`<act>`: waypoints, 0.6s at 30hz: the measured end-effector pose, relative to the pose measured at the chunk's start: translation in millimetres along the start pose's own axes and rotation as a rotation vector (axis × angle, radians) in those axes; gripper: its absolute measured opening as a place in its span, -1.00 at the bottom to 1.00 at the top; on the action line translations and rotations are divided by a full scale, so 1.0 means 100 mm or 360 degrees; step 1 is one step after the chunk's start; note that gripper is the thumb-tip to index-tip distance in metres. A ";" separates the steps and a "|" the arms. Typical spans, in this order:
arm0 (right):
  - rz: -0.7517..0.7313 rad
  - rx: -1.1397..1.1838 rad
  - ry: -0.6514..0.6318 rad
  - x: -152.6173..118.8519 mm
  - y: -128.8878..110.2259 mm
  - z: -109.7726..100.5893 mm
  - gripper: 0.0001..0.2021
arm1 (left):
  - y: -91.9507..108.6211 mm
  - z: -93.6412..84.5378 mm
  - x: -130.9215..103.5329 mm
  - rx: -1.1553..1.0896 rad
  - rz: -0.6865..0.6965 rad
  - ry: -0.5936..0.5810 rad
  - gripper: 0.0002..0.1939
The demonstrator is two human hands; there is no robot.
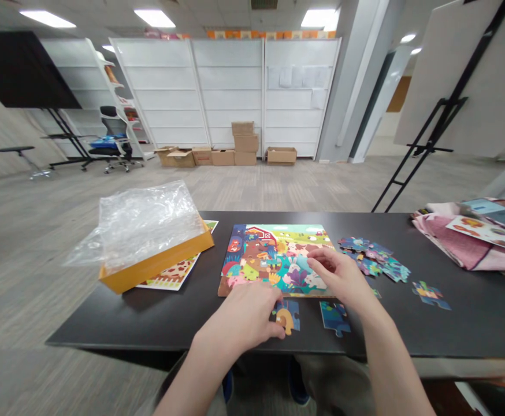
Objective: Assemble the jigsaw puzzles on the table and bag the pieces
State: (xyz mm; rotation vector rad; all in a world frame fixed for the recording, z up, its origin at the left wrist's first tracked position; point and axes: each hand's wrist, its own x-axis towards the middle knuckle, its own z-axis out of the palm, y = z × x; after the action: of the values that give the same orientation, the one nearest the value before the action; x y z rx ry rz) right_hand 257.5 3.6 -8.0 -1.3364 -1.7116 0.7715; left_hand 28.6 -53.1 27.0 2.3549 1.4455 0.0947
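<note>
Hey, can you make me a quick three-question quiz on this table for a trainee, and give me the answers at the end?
1. Multiple choice: what lies on top of the yellow box?
A) a pink cloth
B) clear plastic
C) a keyboard

2. True or false: the fingers of the right hand are over the picture board.

3. Fill in the word: from the wearer's view, the pile of loose pieces lies to the ____ of the picture board.

Key: 1 B; 2 true; 3 right.
</note>
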 end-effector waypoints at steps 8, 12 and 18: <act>-0.0009 -0.0012 -0.0053 0.00 -0.01 0.03 -0.74 | 0.03 0.00 -0.01 -0.0043 0.0005 -0.0023 -0.61; -0.0016 -0.0020 -0.0084 0.01 0.00 0.03 -0.75 | -0.01 0.04 0.00 -0.0095 0.0031 -0.0022 -0.59; -0.0032 -0.0040 -0.0044 0.00 -0.02 0.00 -0.76 | -0.01 0.08 0.00 -0.0125 0.0138 0.0017 -0.75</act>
State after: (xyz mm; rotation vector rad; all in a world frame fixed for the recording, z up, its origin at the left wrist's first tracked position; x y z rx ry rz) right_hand 256.3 2.7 -6.2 -1.3294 -1.7590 0.7625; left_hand 29.6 -55.4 18.9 2.3561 1.3197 0.1843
